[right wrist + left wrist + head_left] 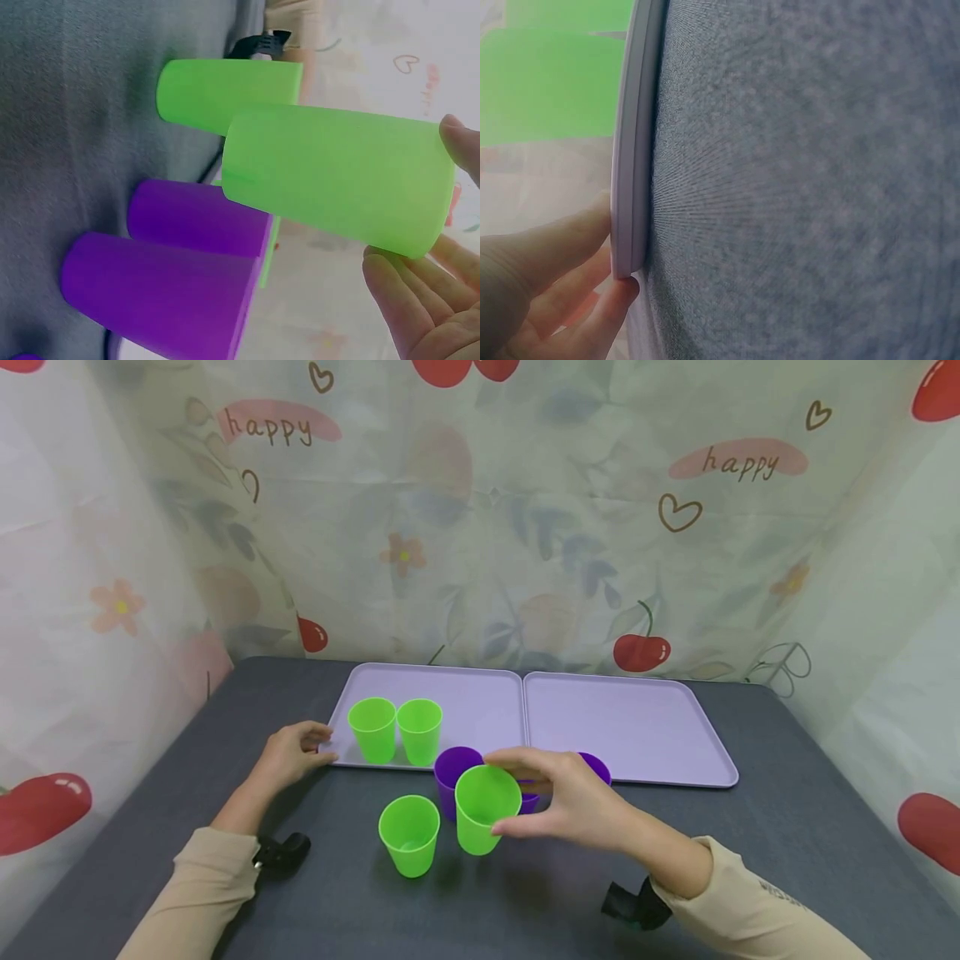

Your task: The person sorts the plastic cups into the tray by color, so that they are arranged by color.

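Observation:
My right hand (pixel 581 797) holds a green cup (pixel 487 810) near its rim, thumb on one side and fingers on the other. In the right wrist view, that cup's base is raised off the table. Beside it stands another green cup (pixel 409 839). Behind are purple cups (pixel 452 774), partly hidden by the held cup and the right hand. On the left lilac tray (pixel 480 702) two green cups, one left (pixel 372 731) and one right (pixel 420 732), stand upright side by side. My left hand (pixel 288 752) grips that tray's near left corner with thumb and fingers.
A second lilac tray (pixel 622 722) lies against the first one's right side. Dark grey cloth (pixel 337 893) covers the table. Printed curtains (pixel 487 527) hang behind and on both sides. Each wrist carries a black camera mount, on the left (pixel 281 853) and right (pixel 637 906).

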Action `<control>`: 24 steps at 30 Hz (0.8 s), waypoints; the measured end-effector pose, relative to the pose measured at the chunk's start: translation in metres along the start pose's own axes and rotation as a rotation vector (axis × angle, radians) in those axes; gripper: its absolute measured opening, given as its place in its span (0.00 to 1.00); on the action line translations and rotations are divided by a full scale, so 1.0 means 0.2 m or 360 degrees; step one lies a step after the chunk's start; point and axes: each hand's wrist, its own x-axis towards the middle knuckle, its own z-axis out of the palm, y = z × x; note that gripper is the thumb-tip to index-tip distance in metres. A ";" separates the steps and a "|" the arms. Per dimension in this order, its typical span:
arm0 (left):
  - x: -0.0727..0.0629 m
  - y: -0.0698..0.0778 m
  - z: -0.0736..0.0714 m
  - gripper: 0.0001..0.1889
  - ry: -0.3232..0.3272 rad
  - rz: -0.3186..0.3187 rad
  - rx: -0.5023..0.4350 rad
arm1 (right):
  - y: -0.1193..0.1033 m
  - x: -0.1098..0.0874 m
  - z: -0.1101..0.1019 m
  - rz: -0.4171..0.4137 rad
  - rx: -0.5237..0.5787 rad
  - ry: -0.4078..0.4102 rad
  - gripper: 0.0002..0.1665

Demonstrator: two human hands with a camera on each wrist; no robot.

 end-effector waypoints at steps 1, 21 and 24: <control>0.00 0.00 0.00 0.21 0.0002 0.0001 0.0000 | 0.00 0.00 -0.01 -0.0005 -0.0002 0.0008 0.37; 0.01 -0.01 0.00 0.20 0.0017 0.0025 -0.0012 | -0.03 0.01 -0.11 -0.0151 -0.0034 0.0115 0.35; 0.00 0.00 0.00 0.20 0.0018 0.0032 -0.0016 | -0.03 0.02 -0.13 -0.0135 -0.0053 0.0127 0.36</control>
